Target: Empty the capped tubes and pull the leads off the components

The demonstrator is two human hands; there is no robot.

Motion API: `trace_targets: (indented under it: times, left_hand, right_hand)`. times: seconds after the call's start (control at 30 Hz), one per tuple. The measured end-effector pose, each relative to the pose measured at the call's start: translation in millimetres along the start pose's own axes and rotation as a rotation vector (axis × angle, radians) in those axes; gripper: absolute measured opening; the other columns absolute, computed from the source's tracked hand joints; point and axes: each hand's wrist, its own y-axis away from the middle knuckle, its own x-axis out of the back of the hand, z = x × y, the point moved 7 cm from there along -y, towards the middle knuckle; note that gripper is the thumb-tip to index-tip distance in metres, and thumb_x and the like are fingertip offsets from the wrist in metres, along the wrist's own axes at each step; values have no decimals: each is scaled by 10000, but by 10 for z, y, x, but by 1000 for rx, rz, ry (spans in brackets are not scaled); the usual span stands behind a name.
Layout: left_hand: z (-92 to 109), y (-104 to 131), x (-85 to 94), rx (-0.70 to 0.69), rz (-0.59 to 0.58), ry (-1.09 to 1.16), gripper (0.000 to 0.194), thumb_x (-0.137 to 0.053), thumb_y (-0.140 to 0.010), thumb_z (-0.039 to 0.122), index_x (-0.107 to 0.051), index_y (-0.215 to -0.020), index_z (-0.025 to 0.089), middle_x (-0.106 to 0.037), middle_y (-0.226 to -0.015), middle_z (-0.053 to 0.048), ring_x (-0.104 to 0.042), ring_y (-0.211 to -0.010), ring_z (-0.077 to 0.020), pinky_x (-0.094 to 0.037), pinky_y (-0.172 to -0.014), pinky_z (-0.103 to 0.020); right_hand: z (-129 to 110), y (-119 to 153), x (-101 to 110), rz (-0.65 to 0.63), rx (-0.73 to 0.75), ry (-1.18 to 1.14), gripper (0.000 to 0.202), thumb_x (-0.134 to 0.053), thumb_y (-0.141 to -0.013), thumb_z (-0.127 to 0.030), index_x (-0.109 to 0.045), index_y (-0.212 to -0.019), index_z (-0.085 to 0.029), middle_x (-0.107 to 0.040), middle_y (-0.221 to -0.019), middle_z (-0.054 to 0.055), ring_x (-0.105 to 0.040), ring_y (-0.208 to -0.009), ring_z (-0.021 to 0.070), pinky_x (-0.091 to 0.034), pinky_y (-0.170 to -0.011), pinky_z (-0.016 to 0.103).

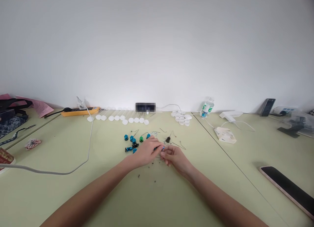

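My left hand [147, 151] and my right hand [176, 158] meet over the middle of the table, fingertips almost touching. Between them shows a tiny blue piece [163, 148], pinched by my right thumb and fingers. The left fingers are bent and closed beside it; whatever they grip is hidden. Several blue metal knobs [126, 137] and one green knob [141, 139] stand left of and behind my left hand. A black knob [168, 139] with a thin bent wire lies just beyond my right hand. Thin metal rods [154, 134] and small loose bits [138, 176] are scattered around both hands.
White discs [131, 120] line the back, with white ring-shaped caps [181, 119] to their right. A white cable [89, 148] loops across the left. A bottle [207, 108], a paper packet [225, 135] and a phone [287, 184] are on the right. An orange power strip [80, 112] lies back left.
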Motion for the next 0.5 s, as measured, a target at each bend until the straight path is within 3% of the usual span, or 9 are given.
trace_targets:
  times: [0.1, 0.23, 0.3, 0.4, 0.5]
  left_hand:
    - [2, -2, 22, 0, -13, 19, 379, -268, -905, 275, -593, -730, 187, -600, -716, -32, -472, -732, -163, -347, -776, -318]
    - [0, 4, 11, 4, -19, 28, 393, -258, -905, 274, -582, -700, 183, -594, -683, -29, -462, -727, -164, -351, -748, -307]
    - [-4, 7, -12, 1, -19, 24, 394, -259, -904, 273, -578, -693, 179, -592, -674, -30, -460, -728, -166, -351, -734, -303]
    - [-11, 7, -34, -5, -21, 21, 380, -269, -902, 266, -573, -691, 180, -594, -673, -29, -461, -736, -167, -348, -725, -298]
    - [-15, 7, -26, -10, -31, 6, 363, -278, -900, 252, -561, -684, 182, -588, -654, -19, -459, -723, -163, -344, -724, -295]
  right_hand:
    - [-50, 14, -60, -68, 24, 8, 279, -651, -679, -423, -618, -745, -153, -606, -719, 35, -494, -553, 101, -336, -483, 229]
    - [0, -10, 39, 34, -9, 80, 285, -708, -607, -413, -589, -644, -157, -580, -605, -6, -318, -421, 49, -169, -407, 211]
    - [29, -24, 77, 73, -12, 66, 299, -731, -579, -395, -546, -613, -162, -548, -551, -31, -296, -409, 43, -148, -411, 208]
    - [66, -30, 44, 40, -46, 35, 306, -723, -595, -395, -528, -633, -162, -568, -559, -20, -374, -416, 53, -178, -407, 200]
    - [53, -11, -33, -36, -63, -14, 299, -704, -624, -400, -574, -731, -153, -618, -643, 26, -524, -518, 102, -284, -428, 201]
